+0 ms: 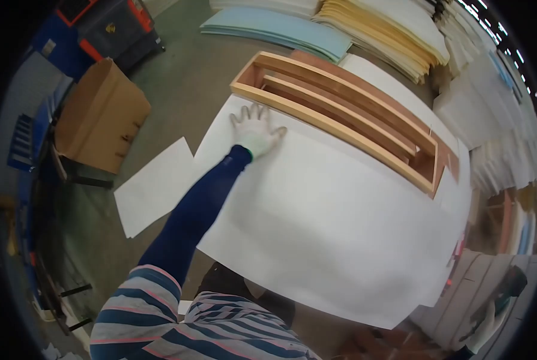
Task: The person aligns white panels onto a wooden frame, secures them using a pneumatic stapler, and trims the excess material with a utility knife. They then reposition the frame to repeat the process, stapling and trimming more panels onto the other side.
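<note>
My left hand [254,130], in a pale glove with a green cuff, lies with fingers spread on a large white sheet [328,228]. Its fingertips are close to the near edge of a long wooden frame [322,117], which has raised sides and a lengthwise divider and rests on the far part of the sheet. At the lower right edge of view, my right hand [489,327], also gloved, is partly in shadow and closed around a dark green and black object [509,285]. Its kind is too dim and blurred to make out.
A smaller white sheet [154,189] sticks out at the left. Beyond it stand a cardboard box [103,117] and a dark bin [121,33]. Stacked blue sheets [274,27] and yellow sheets [382,36] lie behind the frame. White stacks [484,102] rise at the right.
</note>
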`<state>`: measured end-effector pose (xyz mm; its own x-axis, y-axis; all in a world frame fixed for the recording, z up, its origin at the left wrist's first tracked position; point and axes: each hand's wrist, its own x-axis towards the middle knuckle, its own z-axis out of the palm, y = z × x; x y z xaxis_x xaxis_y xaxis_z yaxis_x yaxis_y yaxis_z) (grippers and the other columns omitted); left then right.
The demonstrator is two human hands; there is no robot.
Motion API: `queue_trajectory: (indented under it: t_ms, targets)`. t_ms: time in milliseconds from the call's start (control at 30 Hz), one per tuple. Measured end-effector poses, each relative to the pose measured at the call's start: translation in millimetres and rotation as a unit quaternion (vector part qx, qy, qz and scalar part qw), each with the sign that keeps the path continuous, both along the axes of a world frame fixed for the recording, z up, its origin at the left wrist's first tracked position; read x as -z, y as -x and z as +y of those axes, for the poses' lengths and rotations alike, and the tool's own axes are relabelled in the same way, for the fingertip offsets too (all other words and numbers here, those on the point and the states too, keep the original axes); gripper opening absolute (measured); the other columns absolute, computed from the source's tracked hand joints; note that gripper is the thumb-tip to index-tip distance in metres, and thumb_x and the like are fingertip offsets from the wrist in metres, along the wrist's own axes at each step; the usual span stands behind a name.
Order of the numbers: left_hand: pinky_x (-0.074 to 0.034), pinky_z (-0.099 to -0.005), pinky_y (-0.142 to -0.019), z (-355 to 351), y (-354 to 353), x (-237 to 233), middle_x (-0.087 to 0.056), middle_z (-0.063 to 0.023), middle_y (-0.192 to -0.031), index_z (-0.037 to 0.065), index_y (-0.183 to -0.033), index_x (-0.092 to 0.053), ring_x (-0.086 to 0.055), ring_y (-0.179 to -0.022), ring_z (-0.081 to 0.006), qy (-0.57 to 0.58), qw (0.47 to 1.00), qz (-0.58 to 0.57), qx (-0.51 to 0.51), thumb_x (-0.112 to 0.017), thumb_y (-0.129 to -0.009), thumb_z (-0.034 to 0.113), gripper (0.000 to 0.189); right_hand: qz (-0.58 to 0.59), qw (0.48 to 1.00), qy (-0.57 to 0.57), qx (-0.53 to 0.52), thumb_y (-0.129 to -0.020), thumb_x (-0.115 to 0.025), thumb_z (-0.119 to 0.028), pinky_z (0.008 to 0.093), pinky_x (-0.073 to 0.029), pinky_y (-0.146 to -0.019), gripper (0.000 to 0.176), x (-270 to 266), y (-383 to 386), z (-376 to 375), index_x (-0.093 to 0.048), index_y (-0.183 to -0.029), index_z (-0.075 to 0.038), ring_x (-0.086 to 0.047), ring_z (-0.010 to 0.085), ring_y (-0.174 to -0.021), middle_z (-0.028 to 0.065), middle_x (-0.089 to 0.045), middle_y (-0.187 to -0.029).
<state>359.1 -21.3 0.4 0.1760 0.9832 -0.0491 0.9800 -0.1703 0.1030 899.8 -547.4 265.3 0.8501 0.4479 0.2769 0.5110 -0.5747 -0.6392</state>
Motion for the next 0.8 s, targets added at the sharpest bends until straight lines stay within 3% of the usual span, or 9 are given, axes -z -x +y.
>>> queue_trajectory:
  t_ms: [33,200,267,300,333,367,500,600,800]
  targets:
    - [-0.01,-0.0684,-0.12,2,1,10,-0.026,-0.0213,-0.165,0.006,-0.159,-0.031,-0.021,-0.152,-0.0448,-0.013,1.0,-0.016,0.002,-0.049,-0.094,0.064,0.089,-0.028,0.996,-0.079,-0.042,-0.101,-0.061,-0.018,0.0241,-0.046,-0.073,0.044,-22,66,52,-0.054,-0.142,-0.001,-0.057,0.0096,-0.08,0.0022,-0.064,-0.102]
    - [-0.006,-0.0657,-0.122,2,7,20,-0.027,-0.0263,-0.163,0.0,-0.157,-0.032,-0.019,-0.151,-0.05,-0.027,0.994,-0.104,0.01,-0.053,-0.093,0.059,0.089,0.146,0.973,0.005,-0.181,-0.1,-0.062,-0.017,0.0218,-0.036,-0.042,0.017,-52,206,230,-0.061,-0.113,-0.007,-0.045,0.0061,-0.048,-0.0051,-0.052,-0.07]
    - [-0.004,-0.0646,-0.122,1,12,20,-0.027,-0.0256,-0.164,0.0,-0.157,-0.032,-0.017,-0.152,-0.0495,-0.028,0.989,-0.144,0.007,-0.053,-0.094,0.057,0.088,0.108,0.911,0.213,-0.336,-0.087,-0.068,-0.004,0.0245,-0.048,-0.057,0.037,-29,309,361,-0.059,-0.123,-0.002,-0.057,0.0083,-0.069,0.0008,-0.063,-0.092]
    - [-0.002,-0.0633,-0.123,1,14,15,-0.027,-0.0254,-0.164,-0.001,-0.158,-0.03,-0.016,-0.152,-0.049,-0.013,0.987,-0.157,0.009,-0.053,-0.095,0.055,0.087,0.144,0.865,0.107,-0.468,-0.08,-0.071,-0.001,0.0264,-0.052,-0.07,0.052,-17,387,411,-0.055,-0.13,0.0,-0.061,0.0105,-0.084,0.0043,-0.064,-0.105]
    - [-0.002,-0.0633,-0.123,3,16,14,-0.027,-0.0254,-0.164,-0.001,-0.158,-0.03,-0.016,-0.152,-0.049,-0.007,0.986,-0.169,0.004,-0.053,-0.095,0.055,0.087,0.255,0.821,0.212,-0.465,-0.075,-0.071,0.002,0.0275,-0.054,-0.072,0.066,-7,404,452,-0.049,-0.137,0.0,-0.063,0.0126,-0.088,0.0072,-0.064,-0.106]
    - [-0.001,-0.0625,-0.123,4,17,15,-0.026,-0.0246,-0.165,-0.002,-0.158,-0.03,-0.014,-0.153,-0.0486,-0.003,0.985,-0.174,0.005,-0.052,-0.096,0.054,0.086,0.123,0.789,0.246,-0.549,-0.074,-0.071,0.003,0.0294,-0.055,-0.069,0.067,15,421,492,-0.048,-0.137,0.001,-0.066,0.0132,-0.084,0.0108,-0.064,-0.109]
    - [0.003,-0.0601,-0.125,6,27,4,-0.019,-0.0231,-0.167,-0.003,-0.159,-0.026,-0.008,-0.155,-0.0465,0.054,0.987,-0.151,0.021,-0.05,-0.097,0.054,0.087,0.202,0.763,0.361,-0.497,-0.083,-0.073,-0.017,0.0251,-0.048,-0.055,0.024,60,513,580,-0.068,-0.096,0.002,-0.062,0.0117,-0.059,0.0021,-0.064,-0.071]
    - [0.004,-0.0582,-0.125,11,34,-4,-0.014,-0.0217,-0.169,-0.002,-0.161,-0.019,-0.004,-0.156,-0.0447,0.123,0.983,-0.124,0.062,-0.043,-0.102,0.054,0.084,0.1,0.759,0.372,-0.525,-0.083,-0.077,-0.024,0.0293,-0.05,-0.055,0.028,110,528,627,-0.073,-0.096,0.001,-0.061,0.011,-0.057,0.0042,-0.064,-0.068]
    - [0.006,-0.058,-0.124,10,26,9,-0.018,-0.0209,-0.168,0.0,-0.16,-0.024,-0.005,-0.156,-0.0451,0.086,0.981,-0.166,0.04,-0.047,-0.101,0.053,0.083,-0.064,0.737,0.405,-0.538,-0.078,-0.077,-0.04,0.0417,-0.055,-0.083,0.047,148,541,651,-0.073,-0.102,0.0,-0.072,0.0372,-0.089,0.0233,-0.073,-0.091]
